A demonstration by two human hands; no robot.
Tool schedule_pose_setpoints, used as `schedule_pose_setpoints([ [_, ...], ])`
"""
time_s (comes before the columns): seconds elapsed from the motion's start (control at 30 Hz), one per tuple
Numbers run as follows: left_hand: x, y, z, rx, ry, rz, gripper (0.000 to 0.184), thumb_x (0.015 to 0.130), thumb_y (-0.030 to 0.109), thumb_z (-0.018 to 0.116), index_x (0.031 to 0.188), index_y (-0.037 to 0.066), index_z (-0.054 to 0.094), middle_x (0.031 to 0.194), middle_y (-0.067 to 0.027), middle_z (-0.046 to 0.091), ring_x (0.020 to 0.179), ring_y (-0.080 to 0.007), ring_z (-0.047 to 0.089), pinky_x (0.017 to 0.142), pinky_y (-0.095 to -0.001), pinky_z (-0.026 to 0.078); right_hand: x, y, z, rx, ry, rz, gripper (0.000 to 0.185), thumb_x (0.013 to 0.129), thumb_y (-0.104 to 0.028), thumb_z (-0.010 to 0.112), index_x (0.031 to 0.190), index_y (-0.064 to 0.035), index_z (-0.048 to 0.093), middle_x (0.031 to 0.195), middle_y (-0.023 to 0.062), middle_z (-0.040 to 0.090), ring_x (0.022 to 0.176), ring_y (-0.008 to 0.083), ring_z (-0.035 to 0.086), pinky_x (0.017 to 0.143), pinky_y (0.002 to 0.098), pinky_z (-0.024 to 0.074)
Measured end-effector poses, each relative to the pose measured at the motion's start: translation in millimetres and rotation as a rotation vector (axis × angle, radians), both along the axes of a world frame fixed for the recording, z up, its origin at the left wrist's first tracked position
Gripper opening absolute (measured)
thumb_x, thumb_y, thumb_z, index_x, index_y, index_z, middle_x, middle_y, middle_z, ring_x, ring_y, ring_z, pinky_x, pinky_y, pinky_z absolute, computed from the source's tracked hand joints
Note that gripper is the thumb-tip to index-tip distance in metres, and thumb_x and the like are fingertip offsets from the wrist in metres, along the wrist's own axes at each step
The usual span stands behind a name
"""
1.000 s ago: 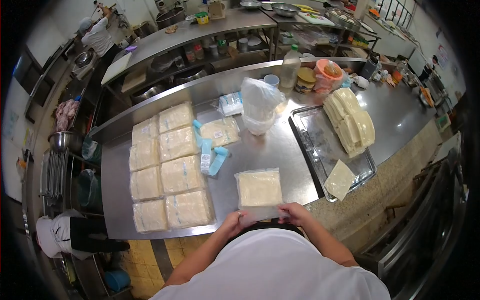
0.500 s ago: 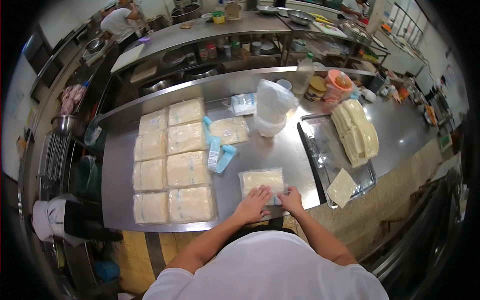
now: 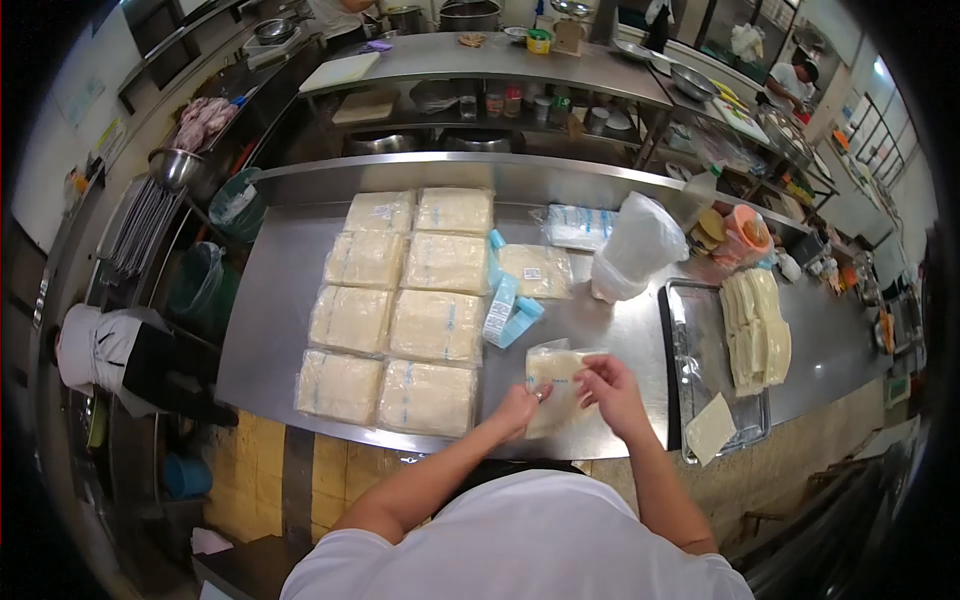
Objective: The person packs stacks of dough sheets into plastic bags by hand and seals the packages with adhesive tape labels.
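Observation:
A clear plastic bag of pale square sheets point(image 3: 556, 392), with faint blue print, is between my hands near the table's front edge. My left hand point(image 3: 518, 408) grips its left side, thumb on top. My right hand point(image 3: 610, 393) has its fingers curled in a pinch at the bag's upper right edge. To the left lie several similar filled bags point(image 3: 437, 325) in two columns. One more labelled bag point(image 3: 540, 268) lies behind, beside a light-blue strip of labels point(image 3: 500, 310). On the right, a metal tray point(image 3: 676, 350) bears stacked pale sheets point(image 3: 752, 325) and one loose sheet point(image 3: 709, 430) across its front rim.
A white plastic bag point(image 3: 640, 245) stands behind my hands, near a blue-and-white packet point(image 3: 580, 227). An orange container point(image 3: 742, 238) and a bottle point(image 3: 697, 195) stand at the back right. A raised metal ledge point(image 3: 400, 172) runs along the back. A person point(image 3: 110, 350) is at far left.
The bag has been turned and its near part raised. My left hand moved from lying on top to gripping its left side; my right hand rose to its upper right edge. The view shifted.

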State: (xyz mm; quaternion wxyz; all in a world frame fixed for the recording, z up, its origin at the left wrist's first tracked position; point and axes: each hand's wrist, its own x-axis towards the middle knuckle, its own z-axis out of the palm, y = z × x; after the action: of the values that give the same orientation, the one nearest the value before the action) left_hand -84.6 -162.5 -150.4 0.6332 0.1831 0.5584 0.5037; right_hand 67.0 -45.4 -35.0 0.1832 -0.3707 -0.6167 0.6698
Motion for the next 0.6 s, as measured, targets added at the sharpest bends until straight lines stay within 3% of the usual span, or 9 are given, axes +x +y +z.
schedule_pose_setpoints([
  [0.07, -16.8, -11.5, 8.7, 0.129, -0.523, 0.125, 0.046, 0.104, 0.036, 0.056, 0.135, 0.002, 0.054, 0.125, -0.0138, 0.066, 0.115, -0.0284, 0.066, 0.095, -0.0434, 0.056, -13.3, 21.4, -7.5, 0.386, -0.102, 0.038, 0.03, 0.098, -0.013, 0.064, 0.123, 0.0014, 0.056, 0.106, 0.0127, 0.068, 0.091, 0.0177, 0.065, 0.075, 0.032, 0.0559],
  [0.1, -26.1, -16.0, 16.4, 0.157, -0.579, 0.081, 0.059, 0.102, 0.043, 0.057, 0.143, 0.002, 0.046, 0.136, -0.0142, 0.06, 0.122, -0.0298, 0.062, 0.102, -0.0462, 0.053, -22.2, 28.2, -2.2, 0.437, -0.148, 0.033, 0.033, 0.097, -0.013, 0.065, 0.125, 0.0014, 0.056, 0.111, 0.0127, 0.067, 0.096, 0.0182, 0.063, 0.08, 0.0324, 0.0543],
  [0.17, -45.2, -27.4, 33.4, 0.193, -0.731, 0.039, 0.063, 0.101, 0.046, 0.057, 0.144, 0.002, 0.046, 0.138, -0.0154, 0.059, 0.126, -0.0314, 0.059, 0.106, -0.0476, 0.049, -41.1, 37.0, 7.8, 0.536, -0.24, 0.021, 0.04, 0.095, -0.015, 0.067, 0.13, 0.0016, 0.056, 0.12, 0.0126, 0.064, 0.107, 0.0191, 0.06, 0.089, 0.0331, 0.0511],
  [0.27, -67.3, -40.7, 55.7, 0.232, -0.834, 0.122, 0.07, 0.099, 0.052, 0.057, 0.147, 0.003, 0.044, 0.143, -0.0167, 0.056, 0.13, -0.0333, 0.056, 0.111, -0.0496, 0.043, -66.6, 46.5, 8.6, 0.113, -0.062, -0.07, 0.049, 0.094, -0.019, 0.069, 0.136, 0.0, 0.053, 0.129, 0.0119, 0.06, 0.115, 0.0211, 0.057, 0.095, 0.0358, 0.0484],
  [0.4, -115.7, -50.6, 58.6, 0.442, -1.064, 0.263, 0.073, 0.098, 0.053, 0.056, 0.15, 0.003, 0.042, 0.148, -0.017, 0.052, 0.135, -0.0352, 0.05, 0.116, -0.0511, 0.036, -73.1, 36.4, -27.4, -0.442, 0.232, -0.06, 0.054, 0.09, -0.023, 0.07, 0.138, -0.0055, 0.053, 0.128, 0.0083, 0.062, 0.116, 0.023, 0.06, 0.098, 0.0363, 0.0495],
  [0.43, -127.9, -52.2, 57.7, 0.466, -1.051, 0.304, 0.073, 0.098, 0.053, 0.056, 0.15, 0.003, 0.042, 0.148, -0.0174, 0.052, 0.136, -0.0357, 0.05, 0.117, -0.0514, 0.035, -76.0, 27.1, -56.4, -0.689, 0.408, -0.062, 0.053, 0.089, -0.021, 0.067, 0.138, -0.0065, 0.053, 0.13, 0.0087, 0.062, 0.119, 0.0254, 0.059, 0.104, 0.0426, 0.047],
  [0.5, -155.7, -50.6, 54.5, 0.526, -1.017, 0.383, 0.074, 0.097, 0.053, 0.056, 0.15, 0.003, 0.042, 0.149, -0.0182, 0.051, 0.137, -0.0366, 0.049, 0.118, -0.0521, 0.033, -103.9, -11.5, -36.5, -0.89, 0.345, 0.087, 0.05, 0.085, -0.019, 0.062, 0.133, -0.004, 0.058, 0.132, 0.0134, 0.063, 0.127, 0.0302, 0.056, 0.113, 0.0526, 0.0384],
  [0.53, -166.5, -50.2, 49.6, 0.531, -1.022, 0.409, 0.073, 0.097, 0.051, 0.056, 0.15, 0.002, 0.042, 0.149, -0.0185, 0.051, 0.137, -0.037, 0.049, 0.118, -0.0523, 0.033, -117.3, -21.5, -54.1, -0.925, 0.377, 0.229, 0.054, 0.082, -0.018, 0.065, 0.134, -0.0032, 0.057, 0.133, 0.0137, 0.064, 0.126, 0.031, 0.058, 0.114, 0.0526, 0.0375],
  [0.6, -187.4, -48.2, 39.6, 0.535, -1.032, 0.461, 0.073, 0.097, 0.049, 0.057, 0.149, 0.001, 0.042, 0.149, -0.019, 0.051, 0.137, -0.038, 0.048, 0.119, -0.0527, 0.032, -164.1, -43.7, -35.9, -0.889, 0.339, 0.225, 0.052, 0.088, -0.017, 0.07, 0.135, -0.0032, 0.056, 0.131, 0.012, 0.064, 0.122, 0.029, 0.062, 0.107, 0.0491, 0.0468],
])
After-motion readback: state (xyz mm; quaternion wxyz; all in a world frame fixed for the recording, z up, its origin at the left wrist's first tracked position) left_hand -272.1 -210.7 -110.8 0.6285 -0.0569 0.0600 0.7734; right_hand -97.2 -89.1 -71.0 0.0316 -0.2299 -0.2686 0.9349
